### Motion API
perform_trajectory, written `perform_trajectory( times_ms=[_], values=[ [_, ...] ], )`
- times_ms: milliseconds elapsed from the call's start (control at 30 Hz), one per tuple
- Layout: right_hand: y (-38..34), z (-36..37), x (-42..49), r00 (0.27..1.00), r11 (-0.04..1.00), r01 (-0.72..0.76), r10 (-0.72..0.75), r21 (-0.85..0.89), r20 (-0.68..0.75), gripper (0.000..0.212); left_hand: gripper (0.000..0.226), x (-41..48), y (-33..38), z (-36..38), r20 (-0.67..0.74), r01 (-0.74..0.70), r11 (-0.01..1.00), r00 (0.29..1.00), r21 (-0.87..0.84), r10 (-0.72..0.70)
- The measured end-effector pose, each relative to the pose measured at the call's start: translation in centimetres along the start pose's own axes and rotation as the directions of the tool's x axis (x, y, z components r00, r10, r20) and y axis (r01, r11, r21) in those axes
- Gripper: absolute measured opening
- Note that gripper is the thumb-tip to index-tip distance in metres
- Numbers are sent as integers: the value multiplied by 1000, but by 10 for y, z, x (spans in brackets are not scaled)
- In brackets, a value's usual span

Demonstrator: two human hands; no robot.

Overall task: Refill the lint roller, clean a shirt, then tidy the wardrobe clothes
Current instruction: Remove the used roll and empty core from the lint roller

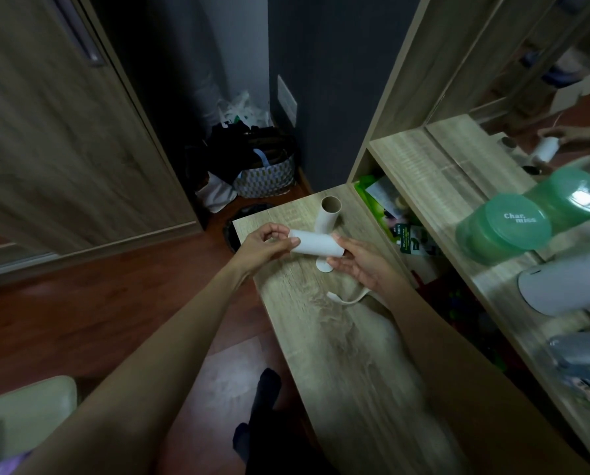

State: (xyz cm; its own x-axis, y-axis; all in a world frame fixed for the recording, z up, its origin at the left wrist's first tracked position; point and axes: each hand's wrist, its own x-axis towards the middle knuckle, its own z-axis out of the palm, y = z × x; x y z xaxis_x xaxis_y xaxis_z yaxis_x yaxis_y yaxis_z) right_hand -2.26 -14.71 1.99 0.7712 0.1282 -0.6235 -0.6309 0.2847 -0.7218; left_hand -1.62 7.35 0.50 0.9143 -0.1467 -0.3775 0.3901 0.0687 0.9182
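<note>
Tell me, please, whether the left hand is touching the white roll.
Touching. The head view shows the left hand pinching the left end of the white roll with its fingertips.

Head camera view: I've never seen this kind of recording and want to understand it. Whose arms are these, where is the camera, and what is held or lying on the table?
There is no machine here. A person wears a camera on the head, looking down at their own bare arms. The left hand and right hand hold a white refill roll by its ends. Behind it an empty cardboard tube stands on the wooden table, where a pale cloth also lies. A green tub sits on the shelf.
</note>
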Motion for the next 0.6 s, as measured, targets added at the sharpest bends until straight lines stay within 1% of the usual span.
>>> perform_trajectory(
  times_ms=[133,233,367,500,600],
  values=[
    [0,-2,-1,1000,1000,-8,8,-3,-1,28,19,0,3,0,49,15,1000,999,10,-16],
    [1,-2,-2,1000,1000,-5,5,-1,-10,32,19,-1,7,0,83,18,1000,996,24,-20],
    [1,1,-2,1000,1000,-1,2,11,-13,32,20,-2,10,0,111,0,999,994,35,-4],
    [0,2,-2,1000,1000,1,-1,20,-8,34,19,-2,9,1,106,-6,999,994,32,3],
    [-1,3,-3,1000,1000,2,-2,27,-7,27,20,-2,8,0,89,-13,1000,996,17,11]
  ],
)
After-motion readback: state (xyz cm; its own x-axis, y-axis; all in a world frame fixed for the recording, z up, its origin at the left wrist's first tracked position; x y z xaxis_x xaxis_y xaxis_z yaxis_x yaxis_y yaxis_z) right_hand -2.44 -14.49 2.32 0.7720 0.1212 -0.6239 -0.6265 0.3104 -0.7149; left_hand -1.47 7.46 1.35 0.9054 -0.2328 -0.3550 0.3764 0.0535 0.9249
